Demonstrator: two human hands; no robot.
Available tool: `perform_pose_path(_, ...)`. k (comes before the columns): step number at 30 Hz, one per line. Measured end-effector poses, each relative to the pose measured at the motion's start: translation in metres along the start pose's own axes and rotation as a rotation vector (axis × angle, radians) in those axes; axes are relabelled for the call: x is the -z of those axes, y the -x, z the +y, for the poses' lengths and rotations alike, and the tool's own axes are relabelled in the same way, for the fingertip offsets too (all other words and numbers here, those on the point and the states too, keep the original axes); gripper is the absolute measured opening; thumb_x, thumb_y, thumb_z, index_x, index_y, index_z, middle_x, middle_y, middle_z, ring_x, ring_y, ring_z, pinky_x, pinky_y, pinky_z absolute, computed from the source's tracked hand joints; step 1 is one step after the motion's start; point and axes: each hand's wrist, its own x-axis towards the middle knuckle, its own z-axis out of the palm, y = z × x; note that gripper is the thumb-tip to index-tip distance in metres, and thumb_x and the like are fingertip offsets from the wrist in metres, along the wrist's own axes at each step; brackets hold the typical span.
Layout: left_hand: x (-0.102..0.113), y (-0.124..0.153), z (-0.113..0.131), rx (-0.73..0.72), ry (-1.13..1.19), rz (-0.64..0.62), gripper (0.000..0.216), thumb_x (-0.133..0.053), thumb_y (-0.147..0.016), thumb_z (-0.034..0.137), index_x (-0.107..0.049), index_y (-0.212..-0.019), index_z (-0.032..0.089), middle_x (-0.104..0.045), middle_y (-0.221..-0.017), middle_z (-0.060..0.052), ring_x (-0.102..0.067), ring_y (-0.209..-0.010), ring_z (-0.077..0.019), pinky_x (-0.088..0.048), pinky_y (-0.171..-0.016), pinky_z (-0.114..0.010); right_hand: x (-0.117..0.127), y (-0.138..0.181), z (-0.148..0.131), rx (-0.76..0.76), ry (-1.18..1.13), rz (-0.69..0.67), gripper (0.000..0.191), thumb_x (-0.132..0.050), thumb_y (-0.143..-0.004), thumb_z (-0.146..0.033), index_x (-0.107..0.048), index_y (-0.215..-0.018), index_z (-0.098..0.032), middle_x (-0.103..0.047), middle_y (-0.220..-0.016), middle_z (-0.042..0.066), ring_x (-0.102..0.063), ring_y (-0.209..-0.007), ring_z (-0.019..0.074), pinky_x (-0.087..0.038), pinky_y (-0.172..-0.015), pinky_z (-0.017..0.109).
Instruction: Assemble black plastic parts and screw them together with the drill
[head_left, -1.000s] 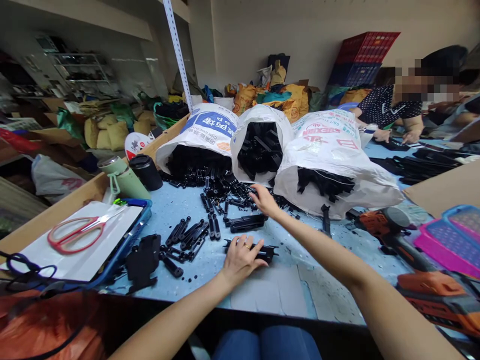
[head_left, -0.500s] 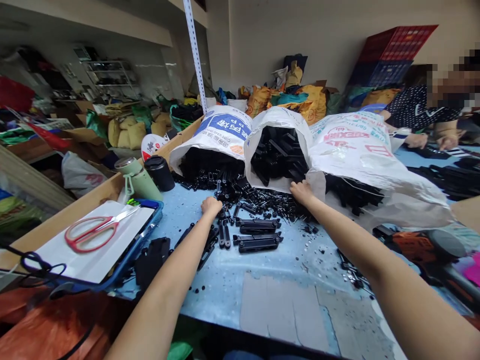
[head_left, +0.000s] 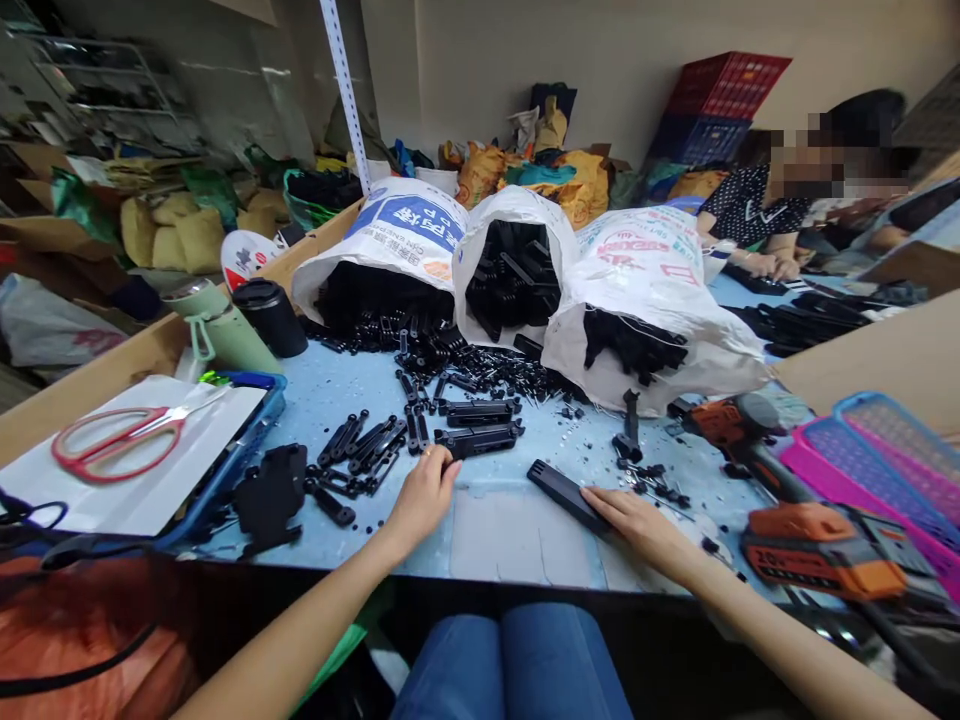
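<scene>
My right hand (head_left: pixel 641 525) grips the near end of a long black plastic bar (head_left: pixel 564 492), which lies slantwise low over the front of the blue table. My left hand (head_left: pixel 424 495) has its fingers pressed together at the left end of the front one of two long black hinged parts (head_left: pixel 484 438). What the fingertips hold, if anything, is hidden. Left of that hand lie several short black link arms (head_left: pixel 364 445) and flat black plates (head_left: pixel 271 495). Behind sits a heap of small black parts and screws (head_left: pixel 495 370).
Three white woven sacks (head_left: pixel 517 205) of black parts stand open at the back. An orange and black cordless drill (head_left: pixel 821 550) and pink and blue baskets (head_left: pixel 885 450) are at right. Red scissors (head_left: pixel 124 440) lie on white paper at left. A co-worker (head_left: pixel 757 220) sits beyond.
My right hand has come back from the sacks toward the table's front and now holds a black bar. My left hand has moved nearer, to the hinged parts. The view has turned right and down.
</scene>
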Motion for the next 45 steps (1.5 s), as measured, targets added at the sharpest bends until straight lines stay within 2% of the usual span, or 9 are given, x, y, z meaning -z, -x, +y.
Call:
perform_pose_path(3,-0.016,0.032,0.018,0.042,0.046,-0.062,0.016,-0.035,-0.088,0.03,-0.043,-0.078,0.021,-0.05,-0.08,-0.002,-0.053,-0.075,-0.0186,-0.042,-0.068,-0.03,0.015,-0.006,-0.02,-0.074,-0.043,-0.167,0.06,-0.039,-0.08,-0.011,-0.032,-0.138,-0.024,-0.044,-0.134,0.008,-0.043,-0.119,0.0217,-0.037,-0.095,0.038)
perform_pose_path(8,-0.033,0.049,0.052,0.107,0.188,-0.033,0.012,-0.04,-0.087,0.029,-0.047,-0.08,0.021,-0.055,-0.082,-0.002,-0.055,-0.078,-0.0181,-0.043,-0.069,-0.03,0.02,-0.065,-0.058,-0.332,-0.105,-0.054,0.052,-0.041,-0.087,-0.035,-0.035,-0.136,-0.019,-0.055,-0.116,0.014,-0.049,-0.108,0.0262,-0.037,-0.09,0.043)
perform_pose_path(14,-0.031,0.061,0.05,0.215,0.371,0.066,0.025,-0.043,-0.087,0.034,-0.048,-0.109,0.021,-0.059,-0.1,-0.006,-0.059,-0.086,-0.0181,-0.046,-0.067,-0.027,0.026,-0.069,-0.078,0.107,-0.344,-0.167,0.035,-0.044,-0.082,-0.014,-0.058,-0.109,-0.031,-0.058,-0.111,0.001,-0.047,-0.112,0.0195,-0.023,-0.102,0.044)
perform_pose_path(18,-0.033,0.066,0.043,0.273,0.408,0.087,0.032,-0.044,-0.087,0.036,-0.05,-0.114,0.02,-0.06,-0.099,-0.008,-0.06,-0.084,-0.0185,-0.048,-0.066,-0.028,0.017,-0.065,-0.078,-0.455,-0.127,-0.023,0.03,-0.04,-0.087,-0.034,-0.059,-0.107,-0.021,-0.058,-0.101,0.012,-0.055,-0.092,0.0251,-0.042,-0.079,0.039)
perform_pose_path(21,-0.037,0.066,0.05,0.241,0.428,0.089,0.034,-0.044,-0.088,0.036,-0.05,-0.118,0.02,-0.061,-0.1,-0.008,-0.06,-0.087,-0.0188,-0.049,-0.072,-0.031,0.002,-0.074,-0.086,-0.726,-0.085,0.052,0.065,-0.047,-0.079,-0.058,-0.044,-0.129,-0.017,-0.056,-0.096,0.016,-0.057,-0.081,0.0278,-0.045,-0.066,0.038)
perform_pose_path(29,-0.036,0.059,0.08,0.052,0.468,0.013,0.035,-0.04,-0.091,0.03,-0.053,-0.122,0.021,-0.06,-0.101,-0.008,-0.055,-0.096,-0.0186,-0.045,-0.087,-0.034,0.003,-0.087,-0.116,-0.501,-1.388,0.243,0.051,-0.029,-0.092,-0.047,-0.034,-0.136,-0.024,-0.057,-0.087,0.005,-0.056,-0.06,0.0119,-0.049,-0.053,0.027)
perform_pose_path(34,-0.032,0.061,0.09,0.057,0.351,0.057,0.033,-0.041,-0.09,0.029,-0.054,-0.121,0.024,-0.059,-0.095,-0.007,-0.056,-0.088,-0.0182,-0.047,-0.079,-0.032,0.013,-0.085,-0.116,-0.244,-1.21,0.217,0.043,-0.041,-0.09,-0.041,-0.044,-0.131,-0.029,-0.05,-0.092,0.004,-0.053,-0.065,0.0092,-0.05,-0.061,0.026)
perform_pose_path(39,-0.037,0.059,0.094,0.002,0.367,0.249,0.035,-0.036,-0.092,0.025,-0.05,-0.124,0.022,-0.057,-0.103,-0.009,-0.055,-0.095,-0.0187,-0.047,-0.081,-0.031,0.008,-0.087,-0.131,-0.304,-1.209,0.483,0.042,-0.037,-0.092,-0.038,-0.04,-0.133,-0.032,-0.05,-0.094,0.005,-0.053,-0.069,0.0119,-0.05,-0.059,0.027)
perform_pose_path(45,-0.026,0.055,0.081,-0.095,0.339,0.111,0.032,-0.037,-0.092,0.025,-0.055,-0.118,0.021,-0.058,-0.093,-0.007,-0.058,-0.082,-0.0155,-0.048,-0.074,-0.027,-0.003,-0.084,-0.135,-0.243,-1.201,0.394,0.043,-0.037,-0.092,-0.036,-0.037,-0.134,-0.031,-0.05,-0.092,0.004,-0.053,-0.068,0.011,-0.049,-0.063,0.028)
